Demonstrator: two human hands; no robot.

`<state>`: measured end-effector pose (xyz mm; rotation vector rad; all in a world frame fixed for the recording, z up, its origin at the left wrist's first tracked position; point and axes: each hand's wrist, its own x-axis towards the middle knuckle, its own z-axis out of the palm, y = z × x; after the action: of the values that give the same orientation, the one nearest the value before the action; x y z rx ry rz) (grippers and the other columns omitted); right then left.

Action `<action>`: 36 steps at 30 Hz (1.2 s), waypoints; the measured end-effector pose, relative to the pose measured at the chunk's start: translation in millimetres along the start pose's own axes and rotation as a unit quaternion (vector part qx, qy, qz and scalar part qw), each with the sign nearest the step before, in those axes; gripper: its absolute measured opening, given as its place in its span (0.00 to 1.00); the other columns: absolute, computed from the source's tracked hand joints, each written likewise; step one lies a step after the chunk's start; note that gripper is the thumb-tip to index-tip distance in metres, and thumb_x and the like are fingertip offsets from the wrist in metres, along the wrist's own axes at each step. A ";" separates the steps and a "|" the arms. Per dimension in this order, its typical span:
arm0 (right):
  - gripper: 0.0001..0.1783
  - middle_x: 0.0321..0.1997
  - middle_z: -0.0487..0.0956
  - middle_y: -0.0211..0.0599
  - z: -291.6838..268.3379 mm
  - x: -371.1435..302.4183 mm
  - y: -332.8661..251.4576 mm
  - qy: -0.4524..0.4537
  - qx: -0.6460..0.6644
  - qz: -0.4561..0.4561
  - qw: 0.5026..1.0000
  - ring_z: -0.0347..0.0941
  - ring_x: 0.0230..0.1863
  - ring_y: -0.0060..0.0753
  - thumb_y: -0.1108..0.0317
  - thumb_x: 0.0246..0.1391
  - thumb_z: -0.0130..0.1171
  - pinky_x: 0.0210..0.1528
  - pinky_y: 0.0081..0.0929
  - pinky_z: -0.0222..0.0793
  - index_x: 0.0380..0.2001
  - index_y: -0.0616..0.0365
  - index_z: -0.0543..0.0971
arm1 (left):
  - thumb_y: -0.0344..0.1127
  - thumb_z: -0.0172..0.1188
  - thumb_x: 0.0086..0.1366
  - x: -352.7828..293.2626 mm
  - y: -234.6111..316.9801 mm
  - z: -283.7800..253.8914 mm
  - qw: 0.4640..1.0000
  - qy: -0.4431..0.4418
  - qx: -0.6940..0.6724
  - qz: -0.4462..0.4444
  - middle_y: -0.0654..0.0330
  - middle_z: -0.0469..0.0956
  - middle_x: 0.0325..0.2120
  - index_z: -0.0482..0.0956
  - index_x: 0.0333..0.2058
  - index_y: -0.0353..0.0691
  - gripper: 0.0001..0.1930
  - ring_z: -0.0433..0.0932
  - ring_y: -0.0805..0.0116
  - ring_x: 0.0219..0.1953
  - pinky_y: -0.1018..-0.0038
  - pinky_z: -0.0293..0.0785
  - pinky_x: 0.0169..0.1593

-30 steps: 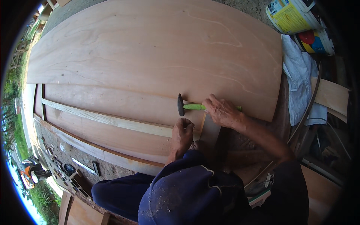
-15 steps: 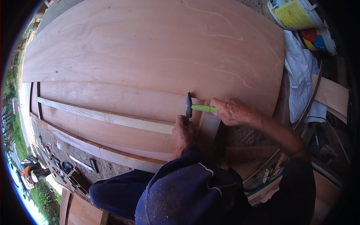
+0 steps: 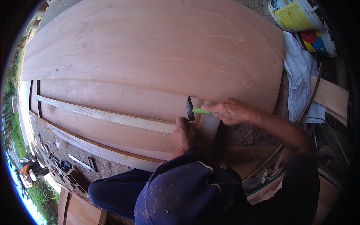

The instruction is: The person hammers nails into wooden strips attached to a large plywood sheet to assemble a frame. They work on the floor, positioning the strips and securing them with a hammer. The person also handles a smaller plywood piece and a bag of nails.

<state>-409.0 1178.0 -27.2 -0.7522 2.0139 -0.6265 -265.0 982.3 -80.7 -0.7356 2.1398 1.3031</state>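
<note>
Hammer [image 3: 203, 111] at the pale batten's [image 3: 107, 113] right end, half lost among fingers

Head view: cannot see the batten's right tip, covered by the left hand [image 3: 183, 135]. Can see mostly the back of that hand, with fingers bent; cannot tell how tightly closed, or on what. Just right of the batten's tip, find the right hand [image 3: 232, 111] wrapped firmly round the hammer's lime-green handle, with the butt hidden in the grip. Can make out a dark, narrow hammer head close by the left fingers; cannot tell whether touching.

Beyond the batten: smooth, wavy-grained plywood [image 3: 150, 56], cropped at the top. Nearer than the batten: a curved wooden rail [image 3: 93, 147] and dusty dark-blue cloth [image 3: 168, 191], hiding the left forearm. Far right of the batten: crumpled white sheeting [image 3: 298, 75].
</note>
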 end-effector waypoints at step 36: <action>0.27 0.28 0.80 0.52 -9.8 8.4 -13.0 0.040 -0.003 0.032 0.999 0.79 0.29 0.53 0.69 0.61 0.52 0.36 0.44 0.74 0.65 0.44 0.70 | 0.40 0.66 0.60 7.5 10.2 -6.2 0.998 0.006 0.051 -0.036 0.47 0.84 0.31 0.68 0.43 0.37 0.20 0.84 0.46 0.36 0.58 0.76 0.43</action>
<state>-417.6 1164.5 -18.3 -0.6723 2.1059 -0.6207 -278.3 979.3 -77.0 -0.7726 2.1513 1.1449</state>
